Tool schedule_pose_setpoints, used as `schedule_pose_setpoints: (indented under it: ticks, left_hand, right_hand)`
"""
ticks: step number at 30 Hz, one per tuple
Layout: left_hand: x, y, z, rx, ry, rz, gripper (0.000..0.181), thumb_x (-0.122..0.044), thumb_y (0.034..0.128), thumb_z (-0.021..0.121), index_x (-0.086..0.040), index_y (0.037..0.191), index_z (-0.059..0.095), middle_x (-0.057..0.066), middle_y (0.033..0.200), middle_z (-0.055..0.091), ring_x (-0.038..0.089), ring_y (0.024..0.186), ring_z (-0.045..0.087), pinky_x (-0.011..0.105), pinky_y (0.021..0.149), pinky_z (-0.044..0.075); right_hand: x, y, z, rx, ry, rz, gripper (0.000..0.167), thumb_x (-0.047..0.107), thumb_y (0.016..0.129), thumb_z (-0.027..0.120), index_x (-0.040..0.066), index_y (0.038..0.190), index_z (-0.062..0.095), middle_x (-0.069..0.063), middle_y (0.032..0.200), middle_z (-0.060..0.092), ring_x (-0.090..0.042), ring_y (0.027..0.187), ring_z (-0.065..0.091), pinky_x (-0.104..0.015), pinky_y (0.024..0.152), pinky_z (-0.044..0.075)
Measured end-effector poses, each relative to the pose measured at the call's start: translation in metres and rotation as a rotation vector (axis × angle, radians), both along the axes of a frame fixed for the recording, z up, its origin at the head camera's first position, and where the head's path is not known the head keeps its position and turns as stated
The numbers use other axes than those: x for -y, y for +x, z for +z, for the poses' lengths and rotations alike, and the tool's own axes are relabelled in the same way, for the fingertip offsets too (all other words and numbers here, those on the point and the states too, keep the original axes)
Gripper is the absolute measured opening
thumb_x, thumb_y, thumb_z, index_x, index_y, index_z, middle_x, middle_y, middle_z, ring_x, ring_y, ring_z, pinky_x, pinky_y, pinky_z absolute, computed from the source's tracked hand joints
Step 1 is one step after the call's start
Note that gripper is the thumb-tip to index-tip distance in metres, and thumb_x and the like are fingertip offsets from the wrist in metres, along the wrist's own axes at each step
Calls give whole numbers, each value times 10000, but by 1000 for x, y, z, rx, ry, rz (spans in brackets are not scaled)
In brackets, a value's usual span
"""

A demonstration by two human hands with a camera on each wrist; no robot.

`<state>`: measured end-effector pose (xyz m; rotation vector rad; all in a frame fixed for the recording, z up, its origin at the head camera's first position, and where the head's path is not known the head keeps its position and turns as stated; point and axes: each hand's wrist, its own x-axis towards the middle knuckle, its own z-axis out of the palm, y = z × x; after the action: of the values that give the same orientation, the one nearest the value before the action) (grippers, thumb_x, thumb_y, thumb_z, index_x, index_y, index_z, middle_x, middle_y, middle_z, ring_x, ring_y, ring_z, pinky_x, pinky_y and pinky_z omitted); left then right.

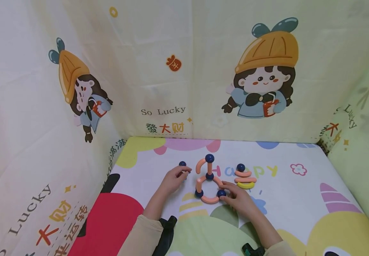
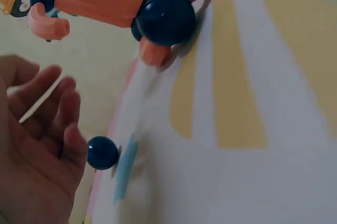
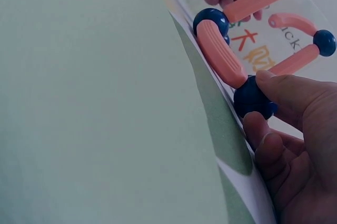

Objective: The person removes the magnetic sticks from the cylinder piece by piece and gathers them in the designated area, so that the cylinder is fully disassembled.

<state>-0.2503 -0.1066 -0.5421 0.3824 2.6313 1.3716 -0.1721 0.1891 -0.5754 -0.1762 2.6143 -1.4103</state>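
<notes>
Right hand (image 1: pixel 238 200) pinches glossy navy ball (image 1: pixel 221 193) at 4 o'clock on ribbed coral plastic-rod ring (image 1: pixel 210 200), presumably bracing it; left hand (image 1: pixel 173 180) loosely half-curled, empty, at 10 o'clock.

On the tabletop (image 1: pixel 286 199), three sticks (image 1: pixel 245 180) lie right of the ring (image 1: pixel 210 200).

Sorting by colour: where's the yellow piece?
In the head view, the yellow piece lies right of centre, just below the straight pink stick, beyond the right hand.
</notes>
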Motion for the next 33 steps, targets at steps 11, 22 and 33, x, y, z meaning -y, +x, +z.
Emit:
schedule_pose_setpoints:
  ticks: [11, 22, 33]
  left_hand:
    - [-11, 33, -19, 140, 174, -188, 330, -245, 1004, 527, -278, 1323, 604, 52, 955, 697, 211, 751, 620, 270, 660, 507]
    - [-25, 45, -34, 241, 294, -133, 325, -490, 959, 595, -253, 1168, 671, 25, 702, 631, 137, 618, 593, 270, 617, 521]
    - [-32, 50, -34, 283, 354, -50, 342, -498, 937, 620, -216, 1114, 696, 73, 647, 660, 196, 557, 652, 344, 569, 572]
  right_hand:
    - [1, 1, 0, 29, -12, -7, 410, 283, 897, 734, 275, 1296, 642, -16, 1499, 486, -138, 665, 543, -271, 544, 489]
    - [1, 0, -1, 22, -9, -16, 405, 285, 889, 743, 288, 1283, 650, -4, 1487, 498, -140, 688, 544, -265, 564, 489]
    - [0, 0, -1, 33, -20, -12, 400, 286, 897, 734, 291, 1287, 644, -6, 1505, 481, -148, 662, 546, -275, 540, 491]
